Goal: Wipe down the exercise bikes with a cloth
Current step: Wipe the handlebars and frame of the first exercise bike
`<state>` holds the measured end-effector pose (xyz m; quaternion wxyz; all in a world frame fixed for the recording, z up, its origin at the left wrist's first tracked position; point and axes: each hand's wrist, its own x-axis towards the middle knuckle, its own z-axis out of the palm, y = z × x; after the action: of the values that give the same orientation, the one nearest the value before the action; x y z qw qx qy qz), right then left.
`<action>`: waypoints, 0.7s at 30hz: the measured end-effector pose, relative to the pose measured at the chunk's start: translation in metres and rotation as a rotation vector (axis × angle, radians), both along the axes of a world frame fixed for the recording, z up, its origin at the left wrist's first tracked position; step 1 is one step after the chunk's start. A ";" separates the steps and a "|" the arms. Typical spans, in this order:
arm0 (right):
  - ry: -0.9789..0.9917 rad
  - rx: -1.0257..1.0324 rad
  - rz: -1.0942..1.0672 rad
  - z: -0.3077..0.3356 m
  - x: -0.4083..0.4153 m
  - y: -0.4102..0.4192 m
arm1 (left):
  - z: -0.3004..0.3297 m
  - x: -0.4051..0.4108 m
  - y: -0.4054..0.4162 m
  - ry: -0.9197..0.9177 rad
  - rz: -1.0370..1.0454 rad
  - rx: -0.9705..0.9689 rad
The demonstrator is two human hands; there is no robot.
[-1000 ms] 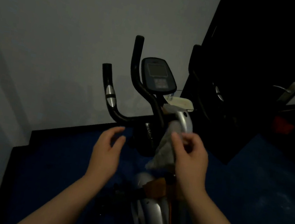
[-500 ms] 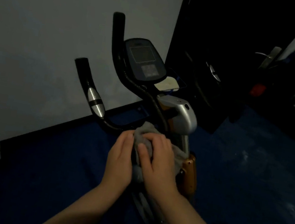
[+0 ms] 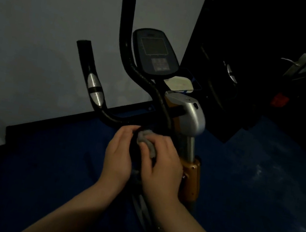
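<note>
- Dim room with a pale grey wall (image 3: 41, 24) at the back and a deep blue floor (image 3: 248, 184); the right side falls into near-black shadow, where only a metal door handle (image 3: 296, 64) catches light.
- From my head view, a black-and-silver upright exercise bike (image 3: 190, 118) with orange side panels stands in the middle, its curved black handlebars (image 3: 123, 49) rising toward a dark oval console (image 3: 155, 52).
- My left hand (image 3: 118, 156) curls against the dark stem below the handlebars. I judge it is steadying the bike, but I cannot tell whether the fingers actually grip it.
- My right hand (image 3: 159, 166) bunches a small crumpled grey cloth (image 3: 146, 140) and presses it on that same stem, fingers curled over the fabric.
- Handling, as I judge it: the cloth is soft, light and limp, so it is best gathered into a wad in the palm. The bike looks heavy and rigid, so it should stay put under firm rubbing. The foam-like handlebar grips may drag on fabric, while the silver housing should wipe smoothly.
- A flat pale object (image 3: 178, 83) rests on the shelf beneath the console.
- Writing: the console screen and its keypad are too dark to read. No brand or label is legible anywhere.
</note>
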<state>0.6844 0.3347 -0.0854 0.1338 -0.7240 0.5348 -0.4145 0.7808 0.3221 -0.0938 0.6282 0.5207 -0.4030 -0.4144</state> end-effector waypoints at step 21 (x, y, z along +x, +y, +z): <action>0.335 -0.214 0.072 0.007 -0.010 -0.022 | 0.012 -0.012 -0.013 0.040 0.040 0.071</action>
<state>0.6745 0.3125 -0.0782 -0.0200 -0.8117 0.4762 -0.3375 0.7691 0.3095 -0.0819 0.6256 0.5422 -0.3648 -0.4261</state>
